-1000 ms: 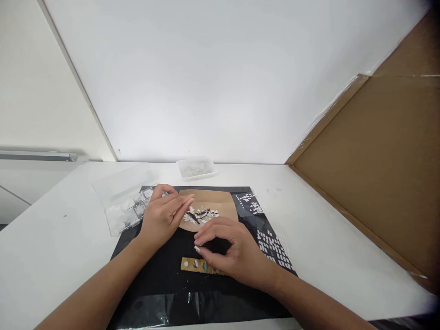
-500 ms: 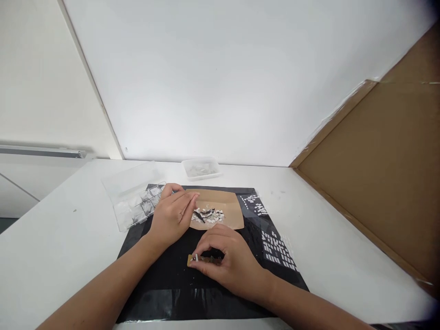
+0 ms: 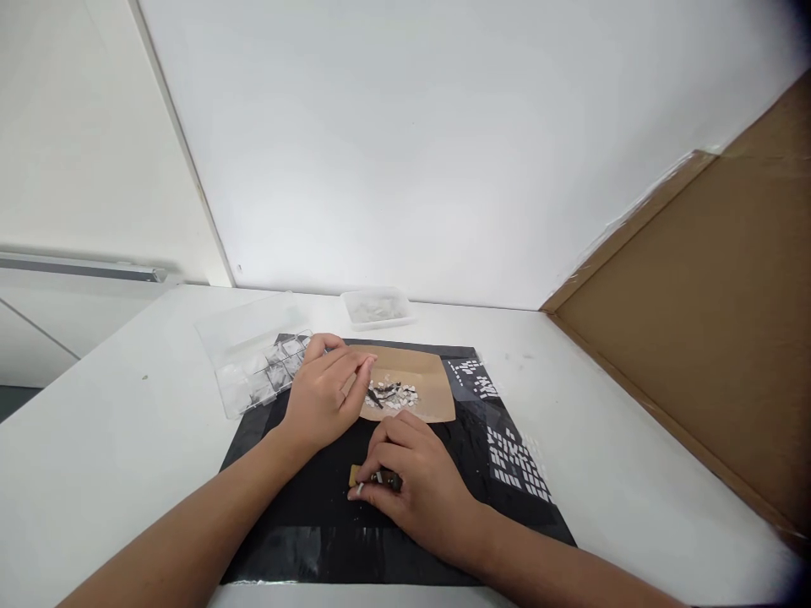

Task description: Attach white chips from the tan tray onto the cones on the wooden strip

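Note:
Above the left edge of a brown paper tray (image 3: 437, 365), my left hand (image 3: 326, 393) has its thumb and fingertips pressed together; what they pinch is too small to make out. My right hand (image 3: 415, 477) is lower, over the black mat (image 3: 297, 498), with thumb and index finger pinched on a small white piece (image 3: 360, 488). Beside these fingertips lies a small object with a yellowish end (image 3: 353, 475) and a dark part, partly hidden under the right hand. White bits and dark strips (image 3: 393, 394) lie in the tray.
A clear compartment box (image 3: 253, 359) with its lid open stands at the left. Behind the tray is a translucent tub (image 3: 378, 309). Rows of white pieces (image 3: 516, 460) lie on the mat's right side. A cardboard panel (image 3: 697, 312) borders the right.
The view has shifted slightly. The fingers of my right hand have drawn closer together around the white piece, covering more of the dark part. My left hand stays pinched beside the tray.

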